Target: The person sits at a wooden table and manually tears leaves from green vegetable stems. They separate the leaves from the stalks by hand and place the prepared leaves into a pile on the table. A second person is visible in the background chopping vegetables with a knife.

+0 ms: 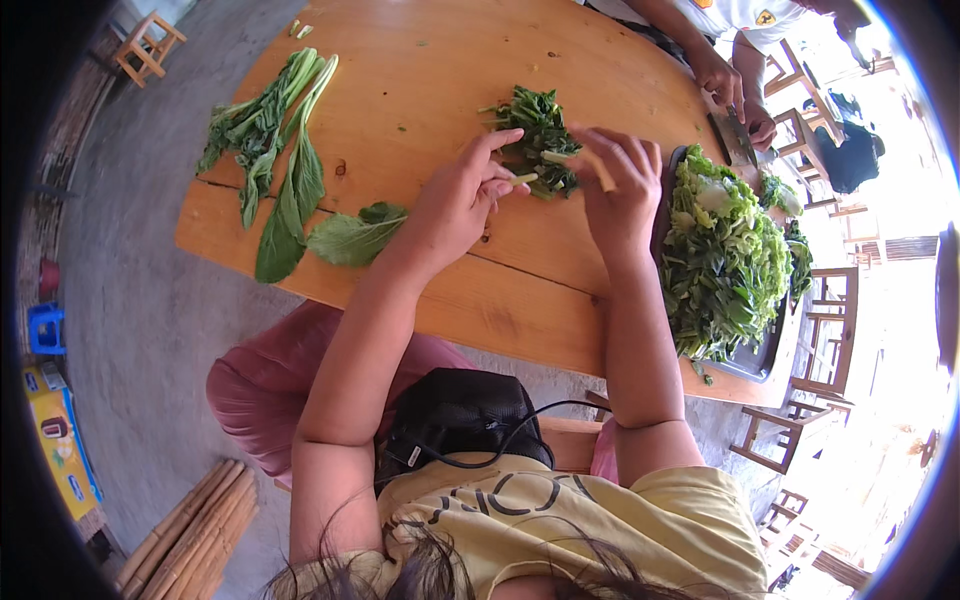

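Note:
My left hand [476,180] pinches a short pale green stem piece [523,179] between thumb and fingers, over the table. Facing it, my right hand [619,172] is slightly blurred, its fingers bent. A pale stem piece [556,157] shows at its fingertips; whether they grip it is unclear. Just beyond and between both hands lies a small heap of torn dark leafy greens [529,120]. A single green leaf [349,238] rests left of my left forearm. Farther left are whole leafy stalks [281,135], some wilted.
A dark tray [750,364] heaped with cut greens [724,262] stands right of my right arm. Beyond it, another person's hands [731,94] hold a knife [739,139] near the edge of the wooden table [517,319]. Bamboo poles [191,532] lie on the floor lower left.

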Tool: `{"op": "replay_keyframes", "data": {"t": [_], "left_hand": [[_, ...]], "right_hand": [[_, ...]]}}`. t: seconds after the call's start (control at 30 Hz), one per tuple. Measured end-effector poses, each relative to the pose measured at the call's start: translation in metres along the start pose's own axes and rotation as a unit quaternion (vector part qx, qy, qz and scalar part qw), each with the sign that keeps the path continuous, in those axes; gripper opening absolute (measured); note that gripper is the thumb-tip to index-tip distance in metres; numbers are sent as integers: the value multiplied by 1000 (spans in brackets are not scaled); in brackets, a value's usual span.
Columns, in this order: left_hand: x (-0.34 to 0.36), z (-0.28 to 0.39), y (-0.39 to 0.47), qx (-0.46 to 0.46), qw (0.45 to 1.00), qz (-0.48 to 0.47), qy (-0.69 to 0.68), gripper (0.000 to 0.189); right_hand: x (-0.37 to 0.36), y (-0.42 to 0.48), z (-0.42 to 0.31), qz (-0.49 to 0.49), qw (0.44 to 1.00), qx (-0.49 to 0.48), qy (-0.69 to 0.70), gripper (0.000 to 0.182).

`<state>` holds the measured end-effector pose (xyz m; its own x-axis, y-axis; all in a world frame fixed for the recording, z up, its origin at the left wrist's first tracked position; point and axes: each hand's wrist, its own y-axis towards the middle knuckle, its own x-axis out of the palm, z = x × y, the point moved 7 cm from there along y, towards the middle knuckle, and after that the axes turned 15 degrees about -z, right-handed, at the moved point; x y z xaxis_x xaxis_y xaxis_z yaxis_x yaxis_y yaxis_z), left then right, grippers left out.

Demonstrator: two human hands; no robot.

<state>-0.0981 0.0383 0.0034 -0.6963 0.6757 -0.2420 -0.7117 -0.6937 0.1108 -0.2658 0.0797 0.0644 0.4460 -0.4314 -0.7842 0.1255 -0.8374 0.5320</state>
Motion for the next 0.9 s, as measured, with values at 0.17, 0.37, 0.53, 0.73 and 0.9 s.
{"op": "replay_keyframes", "data": {"t": [0.17, 0.37, 0.53, 0.73, 0.9], "left_hand": [[2, 5, -2, 11, 1000, 3, -9, 45], [-7, 5, -7, 83, 977, 45, 194, 13], [-4, 12, -9, 119, 953, 55, 274, 9], [-3, 13, -6, 98, 953, 56, 282, 8], [-2, 13, -5, 97, 952, 120, 264, 12]], "right_hand": [[21, -3, -26, -125, 986, -100, 38, 26], [20, -1, -19, -103, 991, -71, 46, 20], [24, -5, -23, -137, 986, -88, 31, 19], [22, -5, -23, -114, 990, -88, 4, 16], [23, -7, -25, -82, 996, -41, -20, 14]]}}
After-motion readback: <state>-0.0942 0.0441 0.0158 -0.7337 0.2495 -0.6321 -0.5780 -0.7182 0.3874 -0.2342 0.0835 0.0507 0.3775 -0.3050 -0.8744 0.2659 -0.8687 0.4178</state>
